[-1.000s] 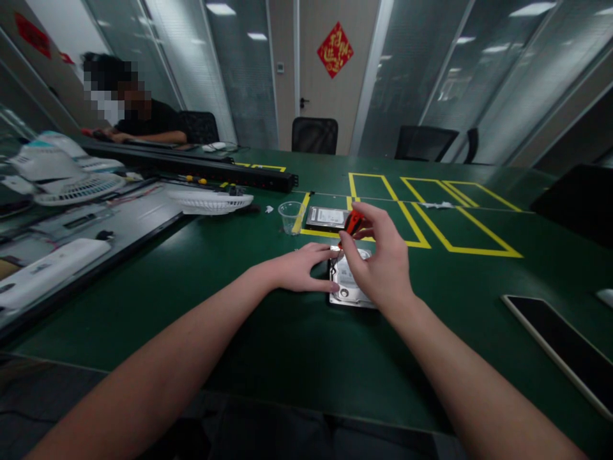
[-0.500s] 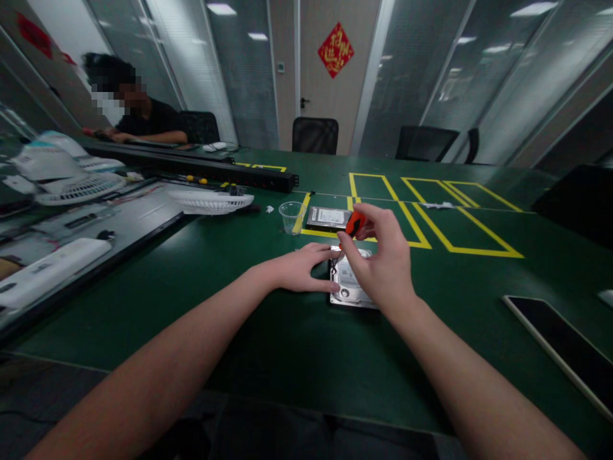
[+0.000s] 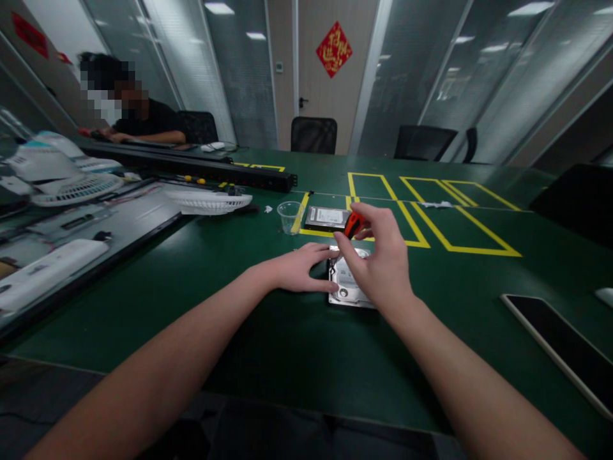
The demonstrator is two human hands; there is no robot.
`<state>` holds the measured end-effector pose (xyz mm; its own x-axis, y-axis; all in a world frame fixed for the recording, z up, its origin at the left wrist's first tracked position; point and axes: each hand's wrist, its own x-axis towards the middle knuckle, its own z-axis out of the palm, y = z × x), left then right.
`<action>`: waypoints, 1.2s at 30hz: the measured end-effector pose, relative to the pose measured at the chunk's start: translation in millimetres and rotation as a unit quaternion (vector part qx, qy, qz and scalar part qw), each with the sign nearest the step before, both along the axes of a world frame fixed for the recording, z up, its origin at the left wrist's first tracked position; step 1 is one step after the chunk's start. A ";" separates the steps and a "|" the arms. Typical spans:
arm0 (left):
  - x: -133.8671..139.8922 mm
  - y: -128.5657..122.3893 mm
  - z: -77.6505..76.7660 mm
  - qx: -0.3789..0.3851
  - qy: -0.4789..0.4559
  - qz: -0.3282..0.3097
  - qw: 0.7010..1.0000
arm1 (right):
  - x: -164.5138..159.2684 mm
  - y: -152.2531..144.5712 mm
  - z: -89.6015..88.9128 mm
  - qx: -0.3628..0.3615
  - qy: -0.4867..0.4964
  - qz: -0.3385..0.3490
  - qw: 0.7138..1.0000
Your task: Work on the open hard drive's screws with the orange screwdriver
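Observation:
A silver hard drive lies flat on the green table in front of me. At its left side is my left hand, thumb and fingers spread, with the fingertips touching the drive's edge and top. My right hand is above the drive's right part, closed on a red and black screwdriver. The screwdriver is tilted, its shaft pointing down toward the drive's upper left. I cannot make out exactly where its tip meets the drive. The right hand hides part of the drive.
A second hard drive and a clear plastic cup stand just beyond. Fan parts, a metal panel and a long black bar lie left. A phone lies right. Another person sits at far left.
The view has shifted very slightly. The screwdriver handle and right fingers have turned a little; the left hand and the drive keep their places.

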<state>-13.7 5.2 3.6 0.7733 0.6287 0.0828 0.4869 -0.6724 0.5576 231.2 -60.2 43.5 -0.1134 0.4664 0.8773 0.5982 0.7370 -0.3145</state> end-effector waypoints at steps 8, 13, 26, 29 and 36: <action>-0.8 1.9 -1.2 -0.007 0.001 -0.003 1.000 | -2.1 1.3 -2.1 -0.002 0.005 0.002 1.000; 0.0 1.2 -0.6 -0.008 -0.001 0.000 1.000 | -1.3 1.3 -4.0 -0.011 0.012 0.019 1.000; -0.2 -0.6 -0.5 -0.002 -0.006 -0.003 1.000 | 1.3 -0.8 2.8 0.009 -0.005 -0.001 1.000; 0.3 0.1 -0.9 -0.003 -0.003 0.000 1.000 | -0.4 0.2 -0.4 0.003 -0.001 0.015 1.000; 3.1 -0.3 2.1 -0.007 0.006 0.010 1.000 | 0.2 0.9 -1.8 -0.007 0.002 0.022 1.000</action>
<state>-10.6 5.0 5.7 0.7618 0.6446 0.0641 0.5070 -0.6549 0.5604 231.4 -59.3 41.8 -0.1305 0.4727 0.8715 0.5632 0.7588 -0.3272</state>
